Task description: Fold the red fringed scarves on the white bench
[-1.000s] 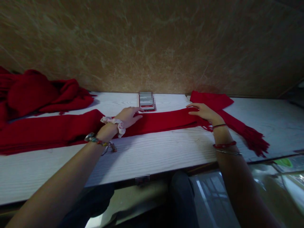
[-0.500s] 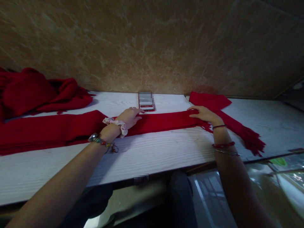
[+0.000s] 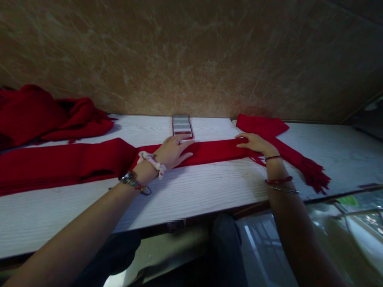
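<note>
A long red scarf (image 3: 215, 150), folded lengthwise into a flat strip, runs across the table. My left hand (image 3: 173, 152) rests on its middle with the fingers spread, a scrunchie and beaded bracelet at the wrist. At the strip's right end, above the fringe, lies my right hand (image 3: 254, 143), fingers apart and slightly bent on the cloth. Beyond that hand is another red fringed scarf (image 3: 299, 161), folded over at an angle, one end pointing to the wall. A wider red folded section (image 3: 68, 163) stretches to the left edge.
A heap of red cloth (image 3: 38, 115) lies at the back left against the brown marbled wall (image 3: 191, 59). A phone (image 3: 182, 128) lies by the wall on the white wood-grain table (image 3: 209, 187). Below the front edge, at right, are clear plastic wrapping and something green (image 3: 348, 200).
My left hand has slid to the right along the scarf, and its fingers have spread wider. My right hand stays at the scarf's right end.
</note>
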Demonstrator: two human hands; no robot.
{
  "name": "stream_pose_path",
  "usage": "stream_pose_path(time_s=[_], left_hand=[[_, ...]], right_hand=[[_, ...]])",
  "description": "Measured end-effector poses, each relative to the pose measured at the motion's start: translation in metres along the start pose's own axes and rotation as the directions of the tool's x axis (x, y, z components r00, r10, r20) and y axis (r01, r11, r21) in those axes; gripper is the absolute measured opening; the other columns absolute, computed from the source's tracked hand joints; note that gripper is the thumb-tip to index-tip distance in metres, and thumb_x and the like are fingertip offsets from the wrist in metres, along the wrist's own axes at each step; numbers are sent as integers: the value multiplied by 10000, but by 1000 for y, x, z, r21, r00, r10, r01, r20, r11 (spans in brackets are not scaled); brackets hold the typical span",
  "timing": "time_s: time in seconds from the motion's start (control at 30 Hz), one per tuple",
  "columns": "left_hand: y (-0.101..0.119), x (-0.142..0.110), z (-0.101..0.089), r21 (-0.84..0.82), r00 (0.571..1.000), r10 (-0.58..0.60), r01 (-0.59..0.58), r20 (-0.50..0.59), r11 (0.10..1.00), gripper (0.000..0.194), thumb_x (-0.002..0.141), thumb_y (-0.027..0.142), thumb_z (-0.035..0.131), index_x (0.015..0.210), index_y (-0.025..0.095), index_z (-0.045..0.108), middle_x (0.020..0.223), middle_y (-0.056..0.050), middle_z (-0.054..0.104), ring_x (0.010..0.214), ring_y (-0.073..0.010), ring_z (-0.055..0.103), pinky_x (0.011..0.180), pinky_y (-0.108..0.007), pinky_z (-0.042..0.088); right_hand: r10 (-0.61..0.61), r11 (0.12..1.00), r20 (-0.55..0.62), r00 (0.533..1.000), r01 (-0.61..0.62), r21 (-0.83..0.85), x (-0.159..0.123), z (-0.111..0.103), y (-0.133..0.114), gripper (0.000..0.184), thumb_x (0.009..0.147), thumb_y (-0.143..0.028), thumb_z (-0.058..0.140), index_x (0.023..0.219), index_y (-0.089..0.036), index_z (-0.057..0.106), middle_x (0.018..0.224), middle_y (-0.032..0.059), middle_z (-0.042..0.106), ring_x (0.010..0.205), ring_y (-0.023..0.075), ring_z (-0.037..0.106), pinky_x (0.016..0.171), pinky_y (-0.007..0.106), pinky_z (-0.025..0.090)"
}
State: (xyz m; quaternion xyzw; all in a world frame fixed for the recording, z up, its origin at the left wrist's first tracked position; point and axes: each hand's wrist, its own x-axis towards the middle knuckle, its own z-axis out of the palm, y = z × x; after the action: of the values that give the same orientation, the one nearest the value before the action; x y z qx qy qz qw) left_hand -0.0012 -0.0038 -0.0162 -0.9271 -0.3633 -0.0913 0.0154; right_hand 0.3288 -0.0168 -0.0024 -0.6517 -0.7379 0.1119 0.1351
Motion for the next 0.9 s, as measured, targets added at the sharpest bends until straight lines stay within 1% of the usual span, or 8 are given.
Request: stream_pose_path(time_s=[0.13, 0.3, 0.43, 0.5, 0.57, 0.63, 0.77, 0.9], left_hand=[[14, -1, 10, -4, 987, 57, -57, 150, 998, 462, 923, 426, 321, 1347, 247, 360, 1454, -73, 262, 1334, -287, 198, 1042, -505, 201], [14, -3, 9, -2, 980, 54, -55, 191, 998, 479, 925, 426, 308, 1369, 246, 327, 1464, -73, 231, 1341, -290, 177, 1046, -506, 185], [5, -11, 2, 12, 969, 63, -68, 239, 998, 487, 924, 427, 291, 1377, 248, 305, 1471, -65, 213, 1346, -266, 164, 1058, -481, 170], [-3, -19, -1, 18, 967, 70, -76, 247, 997, 488, 924, 420, 281, 1381, 249, 294, 1476, -59, 199, 1351, -254, 148, 1063, -468, 163], [-13, -30, -3, 21, 963, 75, -83, 259, 996, 487, 923, 411, 272, 1382, 252, 285, 1480, -52, 185, 1355, -245, 132, 1067, -469, 150], [-24, -42, -6, 8, 958, 81, -87, 277, 996, 480, 920, 400, 269, 1379, 259, 285, 1481, -43, 187, 1357, -236, 128, 1069, -469, 143], [-36, -57, -20, -27, 946, 63, -57, 317, 998, 453, 907, 367, 294, 1341, 247, 346, 1460, -48, 255, 1344, -217, 187, 1066, -454, 169], [-18, -35, -37, 65, 942, -26, 5, 334, 998, 362, 913, 304, 281, 1162, 206, 524, 1352, -57, 436, 1283, -224, 315, 1037, -477, 224]], right_hand=[[-5, 997, 48, 999, 8, -74, 4, -6, 5, 356, 702, -249, 619, 1055, -204, 637, 1083, 46, 653, 1003, 229, 588, 906, 363, 434], [68, 950, -4, 998, -65, -305, -3, -28, 16, 388, 654, -68, 538, 1017, -140, 652, 1021, 117, 664, 986, 278, 589, 872, 381, 440], [-214, 948, -153, 965, 168, -271, -17, -26, 2, 364, 687, -132, 514, 1035, -158, 618, 1095, 121, 612, 1046, 272, 539, 920, 412, 399], [-354, 922, -115, 928, 325, -210, -23, -13, -13, 299, 714, -191, 509, 996, -174, 607, 1056, 110, 608, 1016, 257, 539, 906, 406, 404], [-437, 889, -1, 900, 431, -151, -28, 3, -29, 221, 718, -194, 493, 913, -191, 597, 959, 89, 615, 926, 234, 555, 850, 382, 426], [-476, 867, 91, 875, 484, -117, -32, 15, -42, 166, 708, -165, 469, 832, -194, 575, 878, 77, 607, 840, 215, 555, 794, 356, 433], [-513, 844, 147, 846, 528, -93, -35, 22, -53, 140, 699, -148, 453, 789, -194, 550, 827, 74, 588, 788, 206, 540, 748, 329, 425], [-550, 813, 151, 822, 568, -128, -32, 24, -60, 155, 690, -128, 443, 779, -188, 556, 812, 79, 581, 789, 210, 528, 750, 325, 413]])
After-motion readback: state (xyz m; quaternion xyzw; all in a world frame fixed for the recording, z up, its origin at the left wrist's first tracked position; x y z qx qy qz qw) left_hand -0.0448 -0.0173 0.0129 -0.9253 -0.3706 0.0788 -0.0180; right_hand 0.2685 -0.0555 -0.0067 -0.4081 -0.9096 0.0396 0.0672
